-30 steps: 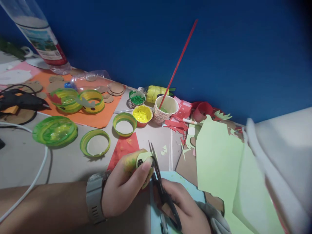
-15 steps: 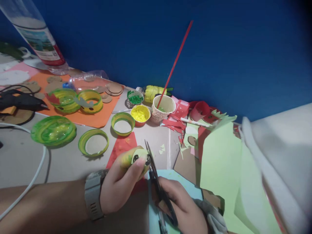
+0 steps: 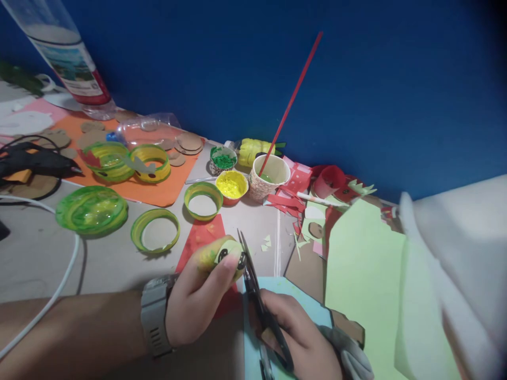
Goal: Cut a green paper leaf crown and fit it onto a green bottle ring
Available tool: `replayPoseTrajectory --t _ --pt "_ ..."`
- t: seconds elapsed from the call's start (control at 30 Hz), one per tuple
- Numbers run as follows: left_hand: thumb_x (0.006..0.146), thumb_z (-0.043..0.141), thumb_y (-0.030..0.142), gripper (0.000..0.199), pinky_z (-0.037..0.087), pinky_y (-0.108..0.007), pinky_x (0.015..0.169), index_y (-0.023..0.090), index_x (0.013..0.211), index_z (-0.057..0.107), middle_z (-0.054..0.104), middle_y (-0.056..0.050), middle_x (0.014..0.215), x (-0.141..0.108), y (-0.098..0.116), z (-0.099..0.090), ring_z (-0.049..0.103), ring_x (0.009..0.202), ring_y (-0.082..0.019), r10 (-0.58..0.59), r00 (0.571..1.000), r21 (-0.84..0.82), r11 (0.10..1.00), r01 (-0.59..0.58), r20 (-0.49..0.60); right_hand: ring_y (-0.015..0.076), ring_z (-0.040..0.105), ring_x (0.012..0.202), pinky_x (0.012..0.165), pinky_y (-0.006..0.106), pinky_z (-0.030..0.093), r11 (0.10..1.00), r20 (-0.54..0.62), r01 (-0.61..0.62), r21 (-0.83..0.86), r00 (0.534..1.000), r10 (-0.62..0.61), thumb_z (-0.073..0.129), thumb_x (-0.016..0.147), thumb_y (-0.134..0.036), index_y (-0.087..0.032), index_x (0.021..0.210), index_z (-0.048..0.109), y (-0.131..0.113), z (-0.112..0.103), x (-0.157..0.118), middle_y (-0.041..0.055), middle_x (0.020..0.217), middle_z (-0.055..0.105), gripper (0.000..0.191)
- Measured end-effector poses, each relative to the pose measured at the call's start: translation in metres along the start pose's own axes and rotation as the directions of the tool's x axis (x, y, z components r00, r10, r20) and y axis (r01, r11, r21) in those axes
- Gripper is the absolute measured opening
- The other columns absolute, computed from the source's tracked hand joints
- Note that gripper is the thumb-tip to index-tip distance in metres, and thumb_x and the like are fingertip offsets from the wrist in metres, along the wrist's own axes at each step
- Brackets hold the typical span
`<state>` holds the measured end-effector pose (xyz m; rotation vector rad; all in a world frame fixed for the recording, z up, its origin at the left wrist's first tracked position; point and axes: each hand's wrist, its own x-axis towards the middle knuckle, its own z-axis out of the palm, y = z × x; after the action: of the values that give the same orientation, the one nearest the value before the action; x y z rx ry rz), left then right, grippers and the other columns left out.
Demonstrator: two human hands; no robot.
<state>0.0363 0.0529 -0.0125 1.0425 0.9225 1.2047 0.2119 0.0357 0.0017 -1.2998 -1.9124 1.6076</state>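
My left hand (image 3: 202, 295), with a grey watch on the wrist, pinches a small light-green paper piece (image 3: 230, 252) that bears black eye shapes. Yellow and green paint marks its index finger. Black-handled scissors (image 3: 261, 311) are in my right hand (image 3: 297, 330), its fingers around the handles. The blades point up, slightly apart, along the right edge of the paper piece. Below the hands lie a light-blue sheet (image 3: 255, 364) and a red sheet (image 3: 200, 237). Small green scraps (image 3: 266, 244) rest beyond the scissors.
Painted rings (image 3: 155, 231) and a green dish (image 3: 92, 210) stand at left, near a glue gun (image 3: 35, 161) and tall bottle (image 3: 71, 63). Paint cups (image 3: 232, 187) and a paper cup (image 3: 269, 177) with a red stick stand behind. Large green paper (image 3: 364, 253) is at right.
The view has shifted slightly, so objects appear a little further right. The large green paper at right has changed shape, its jagged top edge now lower. Both hands keep their hold.
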Motion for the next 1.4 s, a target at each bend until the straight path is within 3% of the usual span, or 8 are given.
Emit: replayPoseTrajectory --t 0.2,0.4,0.53,0.67,0.93,1.07,1.4 --pt "0.095 0.048 0.04 0.041 0.029 -0.018 0.047 0.019 0.06 0.037 0.029 0.006 0.058 0.002 0.002 0.004 0.026 0.052 -0.008 -0.053 0.998 -0.154 0.987 0.049 -0.023 0.0113 0.034 0.057 0.053 0.024 0.028 0.999 0.034 -0.005 0.034 0.999 0.004 0.04 0.09 -0.062 -0.019 0.066 0.034 0.006 -0.001 0.0 -0.0032 0.061 0.034 0.049" --pt "0.083 0.064 0.043 0.031 0.042 -0.016 0.054 0.019 0.068 0.054 0.044 0.004 0.063 0.001 -0.002 0.007 0.041 0.059 -0.009 -0.26 0.942 -0.318 0.93 0.186 -0.21 0.0119 0.036 0.059 0.056 0.024 0.029 0.997 0.031 -0.016 0.069 0.999 0.013 0.041 0.09 -0.063 -0.018 0.067 0.039 0.006 0.0 0.002 -0.0023 0.062 0.037 0.05" --pt "0.087 0.057 0.048 0.041 0.036 -0.02 0.05 0.018 0.06 0.048 0.038 0.004 0.057 0.0 0.0 0.005 0.033 0.053 -0.009 -0.175 0.977 -0.185 0.971 0.151 -0.121 0.0113 0.035 0.058 0.054 0.024 0.028 0.986 0.052 -0.017 0.164 0.999 0.008 0.042 0.087 -0.068 -0.018 0.066 0.04 0.006 0.0 0.003 -0.0026 0.062 0.037 0.054" --pt "0.093 0.049 0.043 0.035 0.034 -0.022 0.056 0.019 0.067 0.048 0.04 0.003 0.063 -0.003 0.0 0.002 0.035 0.058 -0.011 -0.102 0.995 -0.097 0.99 0.101 -0.007 0.0111 0.035 0.059 0.054 0.023 0.029 0.979 0.05 -0.015 0.205 0.999 0.004 0.046 0.087 -0.065 -0.018 0.067 0.042 0.006 0.0 0.002 -0.0025 0.063 0.038 0.052" --pt "0.09 0.052 0.047 0.041 0.032 -0.019 0.049 0.019 0.062 0.044 0.035 0.005 0.059 0.001 0.004 0.007 0.03 0.053 -0.009 -0.152 0.987 -0.185 0.973 0.139 -0.057 0.0114 0.036 0.059 0.054 0.022 0.03 0.983 0.042 -0.029 0.182 0.999 0.022 0.043 0.087 -0.067 -0.018 0.069 0.042 0.0 0.001 0.003 -0.0024 0.063 0.038 0.053" --pt "0.094 0.046 0.043 0.043 0.032 -0.019 0.049 0.019 0.06 0.04 0.035 0.005 0.058 0.002 0.01 0.006 0.028 0.051 -0.008 -0.124 0.992 -0.134 0.984 0.118 -0.036 0.0122 0.038 0.059 0.055 0.024 0.031 0.992 0.009 -0.044 0.121 0.999 0.043 0.042 0.086 -0.069 -0.018 0.066 0.04 0.0 0.001 0.002 -0.002 0.062 0.039 0.054" --pt "0.098 0.042 0.035 0.037 0.028 -0.024 0.049 0.02 0.064 0.038 0.033 0.005 0.06 0.0 0.0 0.001 0.03 0.053 -0.01 -0.016 1.0 -0.002 1.0 0.016 -0.012 0.0117 0.036 0.059 0.054 0.023 0.03 0.986 0.067 -0.053 0.16 0.997 0.043 0.045 0.086 -0.066 -0.018 0.068 0.041 0.002 -0.001 0.002 -0.0019 0.063 0.038 0.052"
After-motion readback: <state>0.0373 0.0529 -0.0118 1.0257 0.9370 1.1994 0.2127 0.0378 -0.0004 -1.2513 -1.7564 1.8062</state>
